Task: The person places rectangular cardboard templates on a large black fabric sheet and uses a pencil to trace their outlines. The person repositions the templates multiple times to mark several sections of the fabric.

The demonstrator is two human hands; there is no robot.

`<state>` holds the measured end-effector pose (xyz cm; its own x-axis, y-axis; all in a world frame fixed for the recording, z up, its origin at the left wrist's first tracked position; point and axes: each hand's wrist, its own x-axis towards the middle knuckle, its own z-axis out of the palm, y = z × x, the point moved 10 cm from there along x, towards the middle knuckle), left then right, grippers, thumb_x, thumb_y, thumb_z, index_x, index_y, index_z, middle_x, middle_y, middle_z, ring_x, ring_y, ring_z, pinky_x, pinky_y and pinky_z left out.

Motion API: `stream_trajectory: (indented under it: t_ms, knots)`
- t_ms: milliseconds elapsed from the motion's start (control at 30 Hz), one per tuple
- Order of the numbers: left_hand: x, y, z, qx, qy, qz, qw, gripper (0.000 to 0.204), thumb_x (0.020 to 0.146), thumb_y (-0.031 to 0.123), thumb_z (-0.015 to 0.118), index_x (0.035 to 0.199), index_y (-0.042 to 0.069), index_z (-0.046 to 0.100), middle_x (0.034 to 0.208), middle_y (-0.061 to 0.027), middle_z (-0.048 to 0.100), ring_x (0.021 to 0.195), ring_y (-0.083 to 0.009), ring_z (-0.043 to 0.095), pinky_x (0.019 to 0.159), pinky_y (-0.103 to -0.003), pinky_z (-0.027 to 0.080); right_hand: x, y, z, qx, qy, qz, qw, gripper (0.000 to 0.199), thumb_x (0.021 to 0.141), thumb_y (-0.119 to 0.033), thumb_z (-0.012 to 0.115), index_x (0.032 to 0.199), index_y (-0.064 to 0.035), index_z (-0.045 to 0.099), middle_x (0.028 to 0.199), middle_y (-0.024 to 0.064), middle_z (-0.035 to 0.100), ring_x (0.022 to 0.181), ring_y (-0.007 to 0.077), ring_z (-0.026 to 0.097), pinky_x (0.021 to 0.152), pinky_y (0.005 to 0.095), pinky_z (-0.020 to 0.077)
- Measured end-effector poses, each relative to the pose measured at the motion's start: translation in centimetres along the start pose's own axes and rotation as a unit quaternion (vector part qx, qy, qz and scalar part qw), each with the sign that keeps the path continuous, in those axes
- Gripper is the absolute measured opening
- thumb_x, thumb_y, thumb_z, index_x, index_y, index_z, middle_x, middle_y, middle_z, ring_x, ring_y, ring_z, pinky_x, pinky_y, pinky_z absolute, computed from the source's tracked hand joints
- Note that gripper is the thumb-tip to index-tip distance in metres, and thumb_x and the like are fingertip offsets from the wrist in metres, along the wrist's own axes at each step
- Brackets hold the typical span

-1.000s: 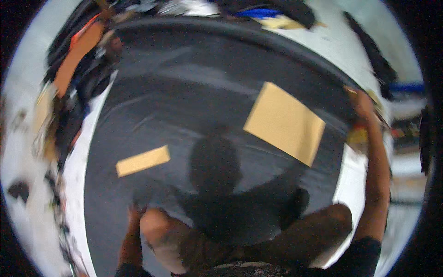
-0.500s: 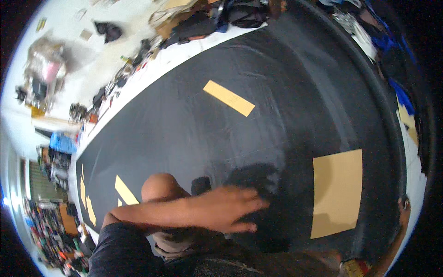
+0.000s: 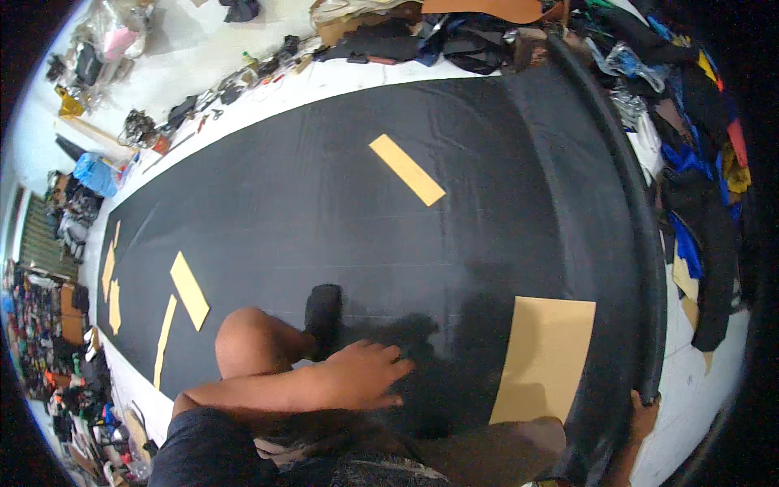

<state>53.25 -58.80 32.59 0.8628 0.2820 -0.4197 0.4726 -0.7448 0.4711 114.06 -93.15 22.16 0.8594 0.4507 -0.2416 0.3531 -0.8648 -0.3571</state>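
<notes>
A wide black sheet (image 3: 268, 203), like vinyl or leather cloth, is spread over the white surface, its right side wound into a long roll (image 3: 625, 187). My right hand (image 3: 645, 412) is closed round the near end of that roll. Over the sheet, in front of my bent knee, my left hand (image 3: 365, 377) has its fingers apart and holds nothing. To its right lies a large tan card rectangle (image 3: 545, 357), partly covered by my other leg. A narrow tan card strip (image 3: 407, 170) rests farther up the sheet.
More tan card pieces (image 3: 189, 290) lie toward the left end of the sheet. Scissors and small tools (image 3: 215, 114) line the far edge. Bags and dark cloth (image 3: 471, 40) are heaped at the back, with mixed fabric scraps (image 3: 690, 162) beyond the roll.
The whole view has shifted, showing more of the right side. My left hand has drawn back toward my knee, while my right hand stays on the roll's end.
</notes>
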Motion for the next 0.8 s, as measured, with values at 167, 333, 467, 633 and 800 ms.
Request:
stream_trajectory:
  t_ms: [167, 333, 467, 633, 800]
  knots:
    - [0.6, 0.9, -0.3, -0.047, -0.018, -0.005, 0.999, 0.059, 0.087, 0.043, 0.067, 0.131, 0.005, 0.052, 0.119, -0.0191, 0.060, 0.107, -0.0390, 0.062, 0.090, -0.050, 0.050, -5.9, -6.1, -0.4, -0.283, 0.339, -0.016, 0.897, 0.082, 0.081, -0.047, 0.077, 0.139, 0.0018, 0.045, 0.129, 0.0224, 0.057, 0.114, 0.0413, 0.058, 0.095, 0.0471, 0.0471]
    - [3.3, -1.2, -0.5, 0.014, -0.050, -0.040, 0.998, 0.062, 0.090, 0.047, 0.062, 0.134, 0.005, 0.050, 0.121, -0.0205, 0.059, 0.108, -0.0415, 0.060, 0.091, -0.051, 0.050, -1.6, -2.3, -4.9, -0.032, -0.023, 0.009, 0.999, 0.101, 0.067, -0.051, 0.085, 0.138, 0.0082, 0.044, 0.124, 0.0235, 0.060, 0.114, 0.0329, 0.060, 0.096, 0.0435, 0.0477]
    - [4.6, -2.3, 1.0, 0.042, -0.085, -0.058, 0.994, 0.064, 0.090, 0.049, 0.061, 0.136, 0.005, 0.049, 0.121, -0.0201, 0.059, 0.110, -0.0409, 0.059, 0.091, -0.051, 0.049, 0.4, -3.0, -1.4, 0.017, -0.287, 0.078, 0.954, 0.108, 0.054, -0.052, 0.090, 0.135, 0.0073, 0.049, 0.119, 0.0208, 0.065, 0.106, 0.0279, 0.064, 0.095, 0.0405, 0.0492]
    - [6.2, -3.4, 3.3, 0.045, -0.099, -0.065, 0.992, 0.065, 0.089, 0.050, 0.062, 0.135, 0.006, 0.050, 0.122, -0.0202, 0.059, 0.113, -0.0411, 0.058, 0.092, -0.050, 0.049, -0.6, -1.0, -3.4, -0.117, -0.005, 0.046, 0.992, 0.110, 0.057, -0.053, 0.088, 0.143, -0.0042, 0.041, 0.126, 0.0195, 0.062, 0.113, 0.0363, 0.061, 0.095, 0.0459, 0.0506]
    - [8.5, -3.0, 5.3, 0.083, -0.115, -0.048, 0.989, 0.064, 0.088, 0.051, 0.062, 0.135, 0.007, 0.053, 0.123, -0.0210, 0.059, 0.114, -0.0413, 0.058, 0.093, -0.050, 0.049, -6.0, -3.4, -1.1, -0.224, 0.275, 0.116, 0.928, 0.105, 0.070, -0.045, 0.084, 0.153, -0.0174, 0.026, 0.144, 0.0161, 0.045, 0.135, 0.0397, 0.041, 0.097, 0.0472, 0.0517]
